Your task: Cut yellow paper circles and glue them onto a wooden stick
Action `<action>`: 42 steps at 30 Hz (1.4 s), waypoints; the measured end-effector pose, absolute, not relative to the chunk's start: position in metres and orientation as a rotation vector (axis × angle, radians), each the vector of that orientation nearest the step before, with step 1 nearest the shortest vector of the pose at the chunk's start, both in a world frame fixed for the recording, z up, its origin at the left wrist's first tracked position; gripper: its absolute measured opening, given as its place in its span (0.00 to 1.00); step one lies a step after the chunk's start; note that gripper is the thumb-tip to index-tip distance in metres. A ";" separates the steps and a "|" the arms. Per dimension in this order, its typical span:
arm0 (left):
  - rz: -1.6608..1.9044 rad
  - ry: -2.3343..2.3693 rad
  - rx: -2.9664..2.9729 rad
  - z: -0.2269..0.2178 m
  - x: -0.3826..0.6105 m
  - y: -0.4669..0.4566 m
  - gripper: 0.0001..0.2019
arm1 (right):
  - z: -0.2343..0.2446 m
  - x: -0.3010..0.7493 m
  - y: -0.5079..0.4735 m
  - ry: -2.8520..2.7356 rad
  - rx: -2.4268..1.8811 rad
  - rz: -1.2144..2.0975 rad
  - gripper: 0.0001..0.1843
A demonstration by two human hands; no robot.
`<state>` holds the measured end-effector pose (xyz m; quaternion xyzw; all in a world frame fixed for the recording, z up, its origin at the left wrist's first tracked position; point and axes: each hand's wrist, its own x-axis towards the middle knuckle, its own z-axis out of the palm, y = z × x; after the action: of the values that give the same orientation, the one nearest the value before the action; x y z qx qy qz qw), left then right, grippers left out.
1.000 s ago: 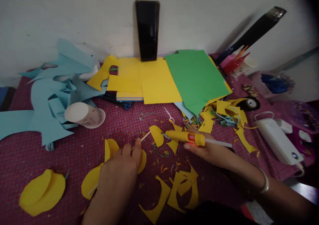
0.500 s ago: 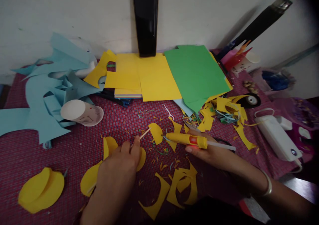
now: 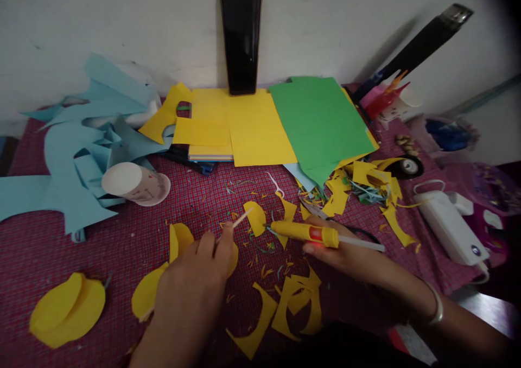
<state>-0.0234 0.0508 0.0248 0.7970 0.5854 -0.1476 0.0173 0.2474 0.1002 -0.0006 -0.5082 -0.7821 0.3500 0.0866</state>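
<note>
My left hand (image 3: 195,273) pinches a thin wooden stick (image 3: 242,218) that carries a small yellow paper petal (image 3: 257,217) at its far end. My right hand (image 3: 345,251) grips a yellow glue gun (image 3: 303,231) with a red light on its body and a white glue stick out of its back. The gun's tip touches the base of the petal. Both hands hover just above a red checked cloth (image 3: 130,238). More yellow petals (image 3: 181,238) lie under and beside my left hand.
Yellow cut-outs (image 3: 67,311) and curved offcuts (image 3: 285,311) lie near the front. A tipped paper cup (image 3: 134,183) and blue paper scraps (image 3: 77,156) are at left. Yellow (image 3: 248,129) and green sheets (image 3: 321,121), a phone (image 3: 241,39) against the wall, a white power bank (image 3: 450,227) at right.
The hands have barely moved. The glue gun's tip has come in closer to the petal on the stick; the view has shifted slightly.
</note>
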 end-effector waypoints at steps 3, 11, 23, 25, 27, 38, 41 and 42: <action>-0.429 1.781 2.519 0.027 -0.017 0.045 0.26 | -0.003 0.249 0.100 -2.348 -1.495 1.053 0.20; -0.448 1.689 2.560 0.018 -0.015 0.047 0.24 | 0.000 0.249 0.097 -2.296 -1.483 1.153 0.20; -0.371 1.720 2.597 0.014 -0.017 0.043 0.22 | 0.007 0.237 0.096 -2.275 -1.443 1.261 0.12; -0.363 1.715 2.603 0.014 -0.016 0.043 0.21 | 0.006 0.236 0.096 -2.284 -1.420 1.276 0.11; -0.371 1.727 2.591 0.015 -0.014 0.043 0.21 | 0.007 0.235 0.096 -2.293 -1.412 1.285 0.09; -0.351 1.706 2.609 0.010 -0.018 0.044 0.21 | 0.004 0.232 0.097 -2.304 -1.403 1.295 0.08; -0.368 1.697 2.576 0.012 -0.017 0.045 0.22 | 0.001 0.233 0.097 -2.301 -1.395 1.305 0.08; -0.376 1.697 2.558 0.013 -0.016 0.045 0.22 | 0.001 0.233 0.096 -2.295 -1.389 1.307 0.08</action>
<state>-0.0160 0.0452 0.0129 0.8268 0.5486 -0.1217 0.0245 0.2329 0.0964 0.0012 -0.4641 -0.7667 0.4367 0.0784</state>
